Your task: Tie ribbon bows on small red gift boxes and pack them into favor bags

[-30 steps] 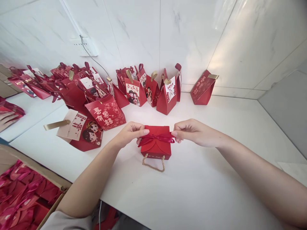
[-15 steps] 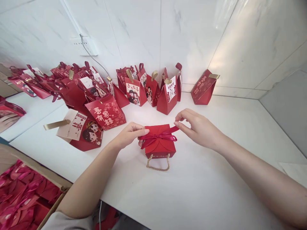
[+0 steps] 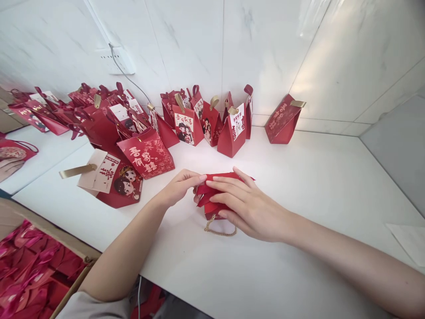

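Observation:
A small red gift box [image 3: 211, 208] stands on the white table, its dark pink ribbon [image 3: 203, 190] mostly hidden beneath my right hand. Its twisted gold rope handle [image 3: 221, 234] droops towards me on the table. My left hand [image 3: 182, 186] grips the box's left edge, thumb on top and the other fingers tucked down the side. Stretched out and somewhat spread, the fingers of my right hand [image 3: 254, 206] lie flat across the top of the box, over the bow.
Several peaked red favour boxes stand along the tiled wall, one apart [image 3: 282, 119] at the right. A boxed pair design [image 3: 111, 181] tilts at the left. A carton [image 3: 75, 285] of red boxes sits lower left. Another person's hand [image 3: 9, 168] shows at the far left edge.
My right hand has let go of the ribbon end at the box's right and moved left, laying its fingers over the bow. My left hand keeps its hold on the box.

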Tool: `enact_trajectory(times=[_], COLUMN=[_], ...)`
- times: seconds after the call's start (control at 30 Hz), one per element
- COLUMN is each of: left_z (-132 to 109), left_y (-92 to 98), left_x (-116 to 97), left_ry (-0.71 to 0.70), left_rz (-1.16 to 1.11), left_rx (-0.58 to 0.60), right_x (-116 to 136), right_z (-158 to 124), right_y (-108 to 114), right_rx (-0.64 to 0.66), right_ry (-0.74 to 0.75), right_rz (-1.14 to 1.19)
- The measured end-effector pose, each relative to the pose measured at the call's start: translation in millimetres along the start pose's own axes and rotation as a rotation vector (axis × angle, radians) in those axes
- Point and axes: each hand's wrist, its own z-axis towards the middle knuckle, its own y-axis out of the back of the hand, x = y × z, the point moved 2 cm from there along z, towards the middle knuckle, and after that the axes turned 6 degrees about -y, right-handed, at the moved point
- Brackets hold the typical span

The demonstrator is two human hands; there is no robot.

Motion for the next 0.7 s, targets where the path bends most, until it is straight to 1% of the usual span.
enact_trajectory(times=[0.17, 0.27, 0.4, 0.47, 0.57, 0.63, 0.7], left_z=[1.3, 1.8, 1.3, 1.0, 0.8, 0.9, 1.1], left_y=[1.9, 2.2, 1.3, 1.3, 2.0, 2.3, 2.2], left_x=[1.6, 1.1, -0.2, -0.7, -1.3, -1.2, -0.9], left_ry=[-0.018, -0.025, 0.012, 0.030, 0.013, -0.006, -0.012], left_rz=[0.009, -0.002, -0.004, 0.009, 0.049, 0.058, 0.053], left_rx=[-0.017, -0.018, 0.000, -0.004, -0.025, -0.039, -0.048], right_x=[-10.1, -14.8, -17.2, -14.1, -6.1, -1.7, 0.5], right_z=[0.2, 0.1, -0.8, -0.9, -1.1, -1.4, -1.5], right_y=[2.7, 4.0, 6.2, 6.1, 2.6, -0.4, -1.3], right_rx=[-0.043, -0.108, -0.177, -0.166, -0.088, -0.037, -0.024], right_ry=[0.003, 0.015, 0.009, 0.050, 0.110, 0.108, 0.090], right_rz=[0.041, 0.077, 0.142, 0.124, 0.043, -0.013, -0.042])
